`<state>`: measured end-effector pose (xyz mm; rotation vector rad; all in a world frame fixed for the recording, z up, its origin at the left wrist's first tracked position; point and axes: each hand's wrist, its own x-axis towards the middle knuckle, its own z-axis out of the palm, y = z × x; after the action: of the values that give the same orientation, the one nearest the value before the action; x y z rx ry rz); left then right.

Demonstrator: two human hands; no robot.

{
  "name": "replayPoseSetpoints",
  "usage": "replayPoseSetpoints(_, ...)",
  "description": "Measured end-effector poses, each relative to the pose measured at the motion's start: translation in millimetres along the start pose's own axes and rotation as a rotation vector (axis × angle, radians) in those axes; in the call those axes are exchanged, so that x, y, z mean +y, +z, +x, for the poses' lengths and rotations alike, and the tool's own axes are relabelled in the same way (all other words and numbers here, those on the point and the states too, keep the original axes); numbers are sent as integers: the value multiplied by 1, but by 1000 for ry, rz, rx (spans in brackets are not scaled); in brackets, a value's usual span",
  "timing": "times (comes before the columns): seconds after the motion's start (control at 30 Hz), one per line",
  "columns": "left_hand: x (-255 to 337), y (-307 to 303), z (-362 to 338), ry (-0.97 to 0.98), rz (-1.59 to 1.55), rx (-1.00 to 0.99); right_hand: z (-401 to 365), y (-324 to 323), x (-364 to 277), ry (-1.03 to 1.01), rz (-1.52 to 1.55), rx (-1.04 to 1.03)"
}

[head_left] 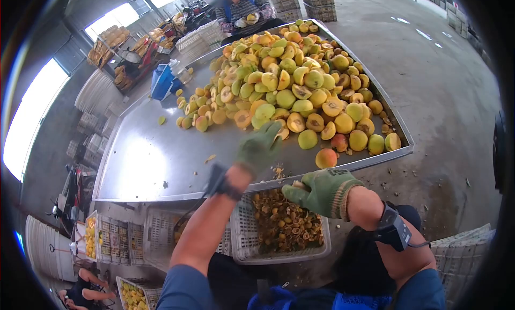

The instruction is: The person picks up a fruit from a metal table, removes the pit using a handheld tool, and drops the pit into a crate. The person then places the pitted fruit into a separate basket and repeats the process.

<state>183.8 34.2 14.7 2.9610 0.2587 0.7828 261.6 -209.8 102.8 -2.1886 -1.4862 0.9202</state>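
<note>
A big heap of yellow-green peaches (284, 79), many halved, covers the far part of a metal table (155, 159). My left hand (259, 144), in a green glove, reaches onto the table at the near edge of the heap and touches a fruit there; blur hides whether it grips it. Below the table's front edge my right hand (321, 191), also gloved, is curled over a white plastic crate (244, 240) full of brown pits (284, 224). It seems to hold a small pale piece at its fingertips.
Across the table another person (244, 9) in a striped top holds fruit. A blue bag (162, 82) lies at the table's far left. More white crates (155, 229) stand under the table, some with yellow fruit (91, 237). Another person (86, 288) crouches at the lower left.
</note>
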Motion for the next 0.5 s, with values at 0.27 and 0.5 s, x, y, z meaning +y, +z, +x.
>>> replayPoseSetpoints(0.27, 2, 60, 37, -329, 317, -246, -12, 0, 37, 141, 100, 143)
replayPoseSetpoints(0.5, -48, 47, -12, -676, -347, -524, 8, -3, 35, 62, 304, 191)
